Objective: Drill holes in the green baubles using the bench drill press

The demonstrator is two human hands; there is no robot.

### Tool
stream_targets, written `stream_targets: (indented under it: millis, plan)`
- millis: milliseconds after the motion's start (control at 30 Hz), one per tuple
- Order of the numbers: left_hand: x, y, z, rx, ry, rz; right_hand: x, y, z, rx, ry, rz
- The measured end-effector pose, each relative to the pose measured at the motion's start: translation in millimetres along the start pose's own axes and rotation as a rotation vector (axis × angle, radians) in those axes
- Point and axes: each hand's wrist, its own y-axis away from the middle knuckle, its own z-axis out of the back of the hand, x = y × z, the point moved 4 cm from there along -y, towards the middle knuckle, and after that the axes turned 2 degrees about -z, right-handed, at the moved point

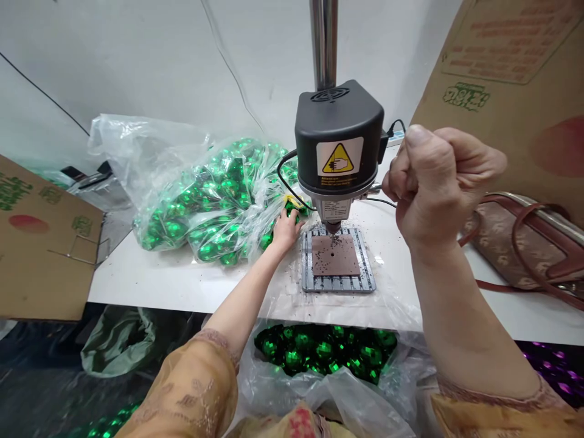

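My left hand (286, 230) reaches to the mouth of a clear plastic bag (132, 143) filled with shiny green mirrored balls (228, 176). Its fingers are closed over a green mirrored ball (292, 210), partly hidden, beside something yellow. My right hand (433, 179) is a raised fist at the right side of a small black bench drill press (340, 131), wrapped on its lever, mostly hidden by the fingers. Under the drill chuck (334, 227), a brown square plate (323, 261) with a small hole lies on the slotted metal base (370, 281). Dark shavings are scattered over both.
An open plastic bag (328, 392) of green balls is below the table edge (182, 301). Cardboard boxes (45, 243) flank the table. A patterned handbag (511, 249) sits at right, and a cable (280, 173) loops beside the drill. Purple balls (554, 368) show lower right.
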Motion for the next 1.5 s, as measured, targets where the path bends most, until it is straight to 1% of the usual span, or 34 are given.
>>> stream_targets:
  millis: [67,133,167,233,267,333,400,467,600,700,800,900,1000,1100,1200,1300,1400,1500]
  plan:
    - [0.2,-0.4,-0.5,-0.055,0.173,0.029,0.4,0.4,0.6,0.002,0.001,0.010]
    - [-2.1,7.7,-0.6,-0.089,0.472,0.059,0.5,0.5,1.6,0.006,0.000,0.018]
    - [-4.4,14.2,-2.3,-0.075,0.648,0.079,0.4,0.6,2.0,0.011,-0.001,0.020]
    - [-12.6,30.1,-8.5,0.013,0.974,0.105,0.2,1.1,2.9,0.015,0.002,0.015]
    - [-17.9,38.8,-11.6,0.062,1.092,0.103,0.1,1.5,3.1,0.018,0.007,0.010]
    - [-28.3,55.1,-16.6,0.136,1.220,0.069,0.1,2.5,3.6,0.017,0.022,0.005]
    - [-35.3,66.9,-20.0,0.161,1.252,0.028,0.6,3.4,3.7,0.016,0.035,0.019]
    - [-38.8,72.7,-22.9,0.175,1.239,-0.007,0.6,3.8,3.5,0.017,0.043,0.032]
    - [-39.5,72.5,-26.8,0.187,1.194,-0.069,-1.7,3.0,3.5,0.018,0.036,0.032]
    - [-39.1,72.6,-28.3,0.203,1.213,-0.116,-2.1,2.8,4.1,0.015,0.017,0.045]
    - [-39.3,76.7,-29.4,0.237,1.228,-0.163,-1.1,3.5,4.1,0.026,0.002,0.038]
    - [-40.5,81.9,-30.5,0.263,1.170,-0.189,0.3,4.1,3.2,0.037,0.036,0.026]
    - [-44.0,85.4,-29.5,0.233,1.118,-0.200,1.4,3.6,2.3,0.037,0.064,0.041]
    - [-48.9,87.0,-27.5,0.203,1.133,-0.181,1.2,3.0,1.8,0.043,0.083,0.052]
    - [-52.3,87.7,-25.9,0.200,1.140,-0.149,0.2,6.2,3.4,0.049,0.145,0.052]
    - [-53.2,87.9,-25.6,0.210,1.148,-0.131,-0.5,15.4,8.8,0.025,0.204,0.063]
    - [-52.6,88.3,-26.5,0.214,1.157,-0.132,-0.7,26.5,14.6,0.025,0.157,0.092]
    - [-51.8,88.8,-27.9,0.217,1.162,-0.137,-1.6,33.5,17.4,0.070,0.127,0.116]
